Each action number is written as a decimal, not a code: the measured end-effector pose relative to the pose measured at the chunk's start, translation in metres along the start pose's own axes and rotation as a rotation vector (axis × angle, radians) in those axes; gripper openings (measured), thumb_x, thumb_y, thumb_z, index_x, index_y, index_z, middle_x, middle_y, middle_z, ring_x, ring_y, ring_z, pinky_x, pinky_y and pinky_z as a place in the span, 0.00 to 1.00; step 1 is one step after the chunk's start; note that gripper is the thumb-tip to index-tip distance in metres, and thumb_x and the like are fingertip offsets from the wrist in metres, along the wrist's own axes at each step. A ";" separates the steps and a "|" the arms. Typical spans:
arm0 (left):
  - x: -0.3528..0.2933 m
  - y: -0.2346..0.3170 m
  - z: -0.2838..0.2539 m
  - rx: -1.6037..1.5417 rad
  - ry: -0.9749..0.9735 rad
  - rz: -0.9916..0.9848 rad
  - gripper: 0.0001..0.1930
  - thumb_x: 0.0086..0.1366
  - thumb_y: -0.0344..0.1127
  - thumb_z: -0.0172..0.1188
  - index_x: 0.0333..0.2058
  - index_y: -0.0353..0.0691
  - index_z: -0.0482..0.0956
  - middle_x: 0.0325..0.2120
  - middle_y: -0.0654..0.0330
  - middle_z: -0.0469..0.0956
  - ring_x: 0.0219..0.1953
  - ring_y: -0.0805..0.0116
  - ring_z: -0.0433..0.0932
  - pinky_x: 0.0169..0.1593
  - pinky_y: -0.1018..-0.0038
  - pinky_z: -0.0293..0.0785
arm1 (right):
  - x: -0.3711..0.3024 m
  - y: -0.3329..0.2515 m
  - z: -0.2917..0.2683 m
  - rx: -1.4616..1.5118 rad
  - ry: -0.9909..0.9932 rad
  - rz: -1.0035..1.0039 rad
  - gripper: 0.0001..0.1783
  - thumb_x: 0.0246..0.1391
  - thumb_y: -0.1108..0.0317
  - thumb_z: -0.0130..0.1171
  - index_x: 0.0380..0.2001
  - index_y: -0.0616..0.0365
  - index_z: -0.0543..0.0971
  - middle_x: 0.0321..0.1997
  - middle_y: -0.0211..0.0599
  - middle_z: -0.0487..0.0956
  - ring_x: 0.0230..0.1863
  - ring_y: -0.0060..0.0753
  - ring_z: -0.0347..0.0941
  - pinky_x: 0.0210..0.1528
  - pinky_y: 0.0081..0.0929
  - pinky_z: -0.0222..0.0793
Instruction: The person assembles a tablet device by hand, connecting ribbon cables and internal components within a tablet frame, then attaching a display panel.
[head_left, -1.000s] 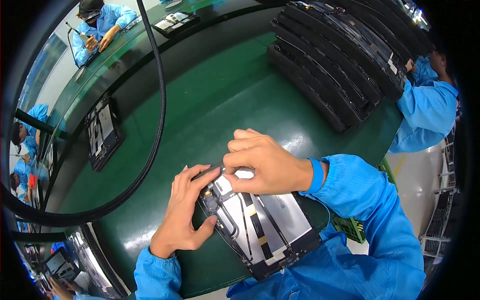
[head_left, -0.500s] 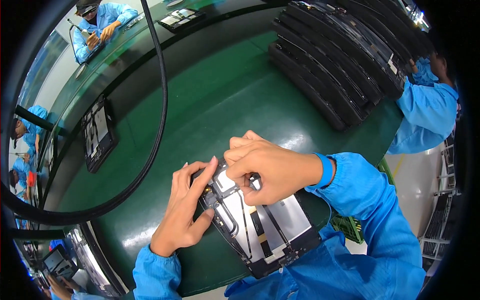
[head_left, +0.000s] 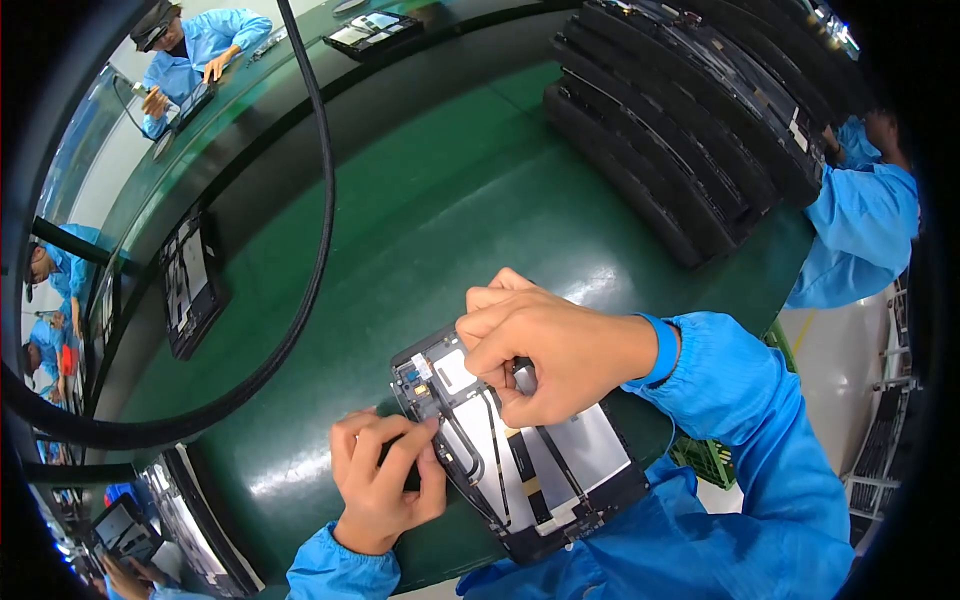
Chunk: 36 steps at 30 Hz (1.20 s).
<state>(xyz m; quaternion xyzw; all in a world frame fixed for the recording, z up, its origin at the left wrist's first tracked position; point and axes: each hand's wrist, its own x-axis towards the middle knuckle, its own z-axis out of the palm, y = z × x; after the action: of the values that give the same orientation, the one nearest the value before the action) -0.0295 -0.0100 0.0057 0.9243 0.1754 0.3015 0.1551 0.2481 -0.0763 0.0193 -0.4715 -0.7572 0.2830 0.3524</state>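
Note:
An opened tablet (head_left: 605,452) lies slanted on the green table in front of me, its circuit boards, dark ribbon cables and silvery-white inner panel exposed. Above its upper part my right hand (head_left: 545,350) is closed in a fist; a small dark and silver end of something pokes out between the fingers, and most of that thing is hidden. At the tablet's left edge, beside the small circuit parts, my left hand (head_left: 388,478) is curled, with thumb and forefinger tips close together. Whatever those tips pinch, if anything, is too small to make out.
Black trays (head_left: 650,150) holding device parts are stacked at the far right, by a co-worker's blue sleeve (head_left: 860,220). A black cable (head_left: 328,190) loops across the left. Another opened tablet (head_left: 192,285) lies beyond it. More co-workers sit along the left. A green crate (head_left: 705,460) stands below the table.
My left hand has drawn back toward me from the tablet's upper corner, its outstretched fingers now curled. My right hand stays closed over the tablet, shifted slightly right in view.

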 end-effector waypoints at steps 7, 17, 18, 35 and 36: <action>0.004 0.000 -0.001 0.163 -0.033 0.169 0.18 0.49 0.24 0.67 0.41 0.38 0.91 0.36 0.58 0.83 0.39 0.52 0.78 0.48 0.54 0.81 | -0.001 0.003 0.000 -0.004 0.012 -0.025 0.11 0.33 0.74 0.65 0.15 0.51 0.70 0.25 0.25 0.68 0.37 0.35 0.65 0.46 0.38 0.53; 0.008 -0.003 0.001 0.065 -0.075 0.162 0.17 0.55 0.36 0.70 0.42 0.34 0.89 0.36 0.56 0.83 0.39 0.54 0.82 0.49 0.53 0.83 | -0.004 0.007 -0.002 -0.016 0.011 -0.034 0.11 0.33 0.73 0.66 0.15 0.50 0.71 0.25 0.25 0.69 0.38 0.35 0.66 0.47 0.38 0.53; 0.012 0.004 -0.002 0.093 -0.106 0.130 0.18 0.57 0.39 0.70 0.43 0.33 0.88 0.37 0.55 0.83 0.40 0.54 0.81 0.51 0.52 0.82 | -0.004 0.007 -0.003 -0.015 0.016 -0.031 0.11 0.33 0.73 0.66 0.15 0.50 0.71 0.25 0.25 0.69 0.38 0.35 0.66 0.47 0.38 0.53; 0.004 0.010 -0.002 0.426 -0.142 0.292 0.27 0.69 0.61 0.62 0.45 0.40 0.91 0.40 0.58 0.84 0.44 0.55 0.78 0.60 0.49 0.75 | -0.011 0.012 -0.032 0.005 0.058 -0.085 0.10 0.38 0.72 0.68 0.16 0.49 0.75 0.28 0.26 0.69 0.39 0.36 0.66 0.46 0.38 0.56; 0.007 0.009 0.000 0.393 -0.162 0.402 0.25 0.68 0.58 0.63 0.46 0.42 0.91 0.41 0.58 0.85 0.45 0.56 0.78 0.62 0.49 0.74 | -0.014 0.010 -0.035 -0.036 0.043 -0.067 0.10 0.39 0.72 0.68 0.16 0.50 0.75 0.28 0.26 0.69 0.40 0.36 0.66 0.46 0.38 0.56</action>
<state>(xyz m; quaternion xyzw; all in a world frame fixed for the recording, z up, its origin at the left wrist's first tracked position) -0.0219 -0.0150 0.0130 0.9739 0.0310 0.2116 -0.0763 0.2857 -0.0814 0.0285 -0.4580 -0.7699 0.2472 0.3694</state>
